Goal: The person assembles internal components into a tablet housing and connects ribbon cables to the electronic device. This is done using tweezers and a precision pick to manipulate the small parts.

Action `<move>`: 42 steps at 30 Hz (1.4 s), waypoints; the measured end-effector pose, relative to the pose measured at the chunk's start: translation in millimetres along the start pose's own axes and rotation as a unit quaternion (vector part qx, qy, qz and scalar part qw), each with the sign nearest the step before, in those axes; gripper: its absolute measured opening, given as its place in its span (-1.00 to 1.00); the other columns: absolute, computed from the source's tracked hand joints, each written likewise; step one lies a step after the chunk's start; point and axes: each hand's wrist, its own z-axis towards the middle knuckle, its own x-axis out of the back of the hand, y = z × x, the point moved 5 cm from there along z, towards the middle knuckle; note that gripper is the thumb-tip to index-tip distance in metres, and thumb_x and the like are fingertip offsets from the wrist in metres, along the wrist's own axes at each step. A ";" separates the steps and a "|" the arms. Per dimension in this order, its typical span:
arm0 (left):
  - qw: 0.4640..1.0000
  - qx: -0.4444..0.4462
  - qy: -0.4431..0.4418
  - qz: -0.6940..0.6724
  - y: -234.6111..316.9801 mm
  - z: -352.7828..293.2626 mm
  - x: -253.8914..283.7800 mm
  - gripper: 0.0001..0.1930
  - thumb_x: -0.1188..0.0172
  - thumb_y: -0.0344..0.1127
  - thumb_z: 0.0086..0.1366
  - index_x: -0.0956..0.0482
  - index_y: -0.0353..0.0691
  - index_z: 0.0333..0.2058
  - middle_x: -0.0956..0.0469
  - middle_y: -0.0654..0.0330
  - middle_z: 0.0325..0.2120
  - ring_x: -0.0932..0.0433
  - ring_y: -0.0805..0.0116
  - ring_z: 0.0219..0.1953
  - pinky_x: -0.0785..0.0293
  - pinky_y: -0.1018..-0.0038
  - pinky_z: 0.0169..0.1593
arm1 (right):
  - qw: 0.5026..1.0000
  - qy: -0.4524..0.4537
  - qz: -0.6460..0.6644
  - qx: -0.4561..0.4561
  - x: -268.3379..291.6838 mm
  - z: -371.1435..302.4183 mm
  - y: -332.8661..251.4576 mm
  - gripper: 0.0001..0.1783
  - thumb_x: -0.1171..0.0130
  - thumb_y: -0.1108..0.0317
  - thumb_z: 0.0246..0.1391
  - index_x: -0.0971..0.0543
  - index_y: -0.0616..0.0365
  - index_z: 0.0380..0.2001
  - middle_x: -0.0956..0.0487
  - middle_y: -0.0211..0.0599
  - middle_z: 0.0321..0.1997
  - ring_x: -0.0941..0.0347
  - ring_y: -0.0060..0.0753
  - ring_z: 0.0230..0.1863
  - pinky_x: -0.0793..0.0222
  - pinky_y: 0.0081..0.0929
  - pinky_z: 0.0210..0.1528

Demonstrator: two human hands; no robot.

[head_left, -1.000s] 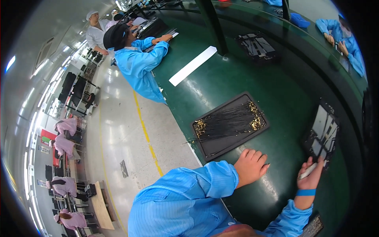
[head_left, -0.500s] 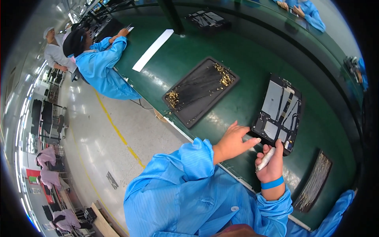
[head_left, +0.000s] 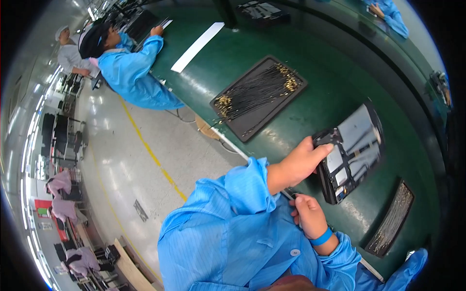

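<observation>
My left hand (head_left: 307,161) grips the near left corner of an opened tablet-like device (head_left: 350,150), its thumb on top and its fingers hidden beneath. Grey battery-like panels, black strips and small parts show inside the black frame, and the near side looks thick. The device appears tilted and is partly blurred. Close to the table's front edge, my right hand (head_left: 310,216) is closed, apart from the device. Something dark and slender pokes out at its fingertips, too small to name. A blue band circles the right wrist.
A dark tray (head_left: 232,127) of black cables with gold ends lies on the green table (head_left: 204,87). A smaller tray (head_left: 402,194) of thin cables sits at the right. Beyond are a white strip (head_left: 198,47) and more opened devices (head_left: 262,10). A co-worker in blue (head_left: 133,72) sits left.
My left hand has taken hold of the device, which has shifted and tilted. My right hand has drawn back toward my body, and the white piece at its fingers no longer shows.
</observation>
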 end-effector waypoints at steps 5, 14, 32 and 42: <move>0.914 -0.077 0.127 0.377 -6.4 25.1 58.0 -0.69 0.04 -0.20 0.14 -0.38 -0.41 -0.32 -0.44 0.12 -0.45 -0.43 0.45 -0.38 -0.35 0.56 -0.33 | 0.975 -0.096 -0.196 -0.049 -1.7 6.2 10.0 -0.61 0.04 0.16 0.00 -0.35 0.26 -0.20 -0.42 -0.44 -0.55 -0.29 -0.68 -0.54 -0.20 -0.72 -0.61; 0.889 -0.078 0.444 0.083 22.6 -71.4 167.4 -0.64 0.01 -0.07 0.13 -0.38 -0.31 -0.35 -0.37 0.28 -0.60 -0.35 0.51 -0.59 -0.37 0.57 -0.50 | 0.971 -0.184 -0.080 -0.128 -2.1 23.2 -6.2 -0.60 0.15 0.19 0.06 -0.27 0.29 -0.14 -0.42 -0.28 -0.32 -0.33 -0.56 -0.54 -0.25 -0.68 -0.61; 0.824 -0.181 0.524 -0.116 42.9 -77.0 231.9 -0.71 0.05 -0.14 0.15 -0.30 -0.25 -0.29 -0.28 0.24 -0.47 -0.30 0.45 -0.51 -0.38 0.55 -0.42 | 0.961 -0.245 -0.049 -0.120 -7.4 43.1 0.6 -0.54 0.15 0.17 0.06 -0.17 0.24 -0.04 -0.41 -0.20 -0.25 -0.38 -0.50 -0.50 -0.32 -0.62 -0.58; 0.812 -0.161 0.550 0.110 68.5 -76.5 206.6 -0.60 0.13 -0.09 0.18 -0.36 -0.32 -0.18 -0.32 0.34 -0.55 -0.25 0.60 -0.55 -0.28 0.66 -0.45 | 0.961 -0.242 -0.050 -0.122 -9.1 41.5 0.4 -0.51 0.16 0.13 0.07 -0.17 0.22 -0.01 -0.42 -0.28 -0.26 -0.35 -0.54 -0.52 -0.29 -0.64 -0.58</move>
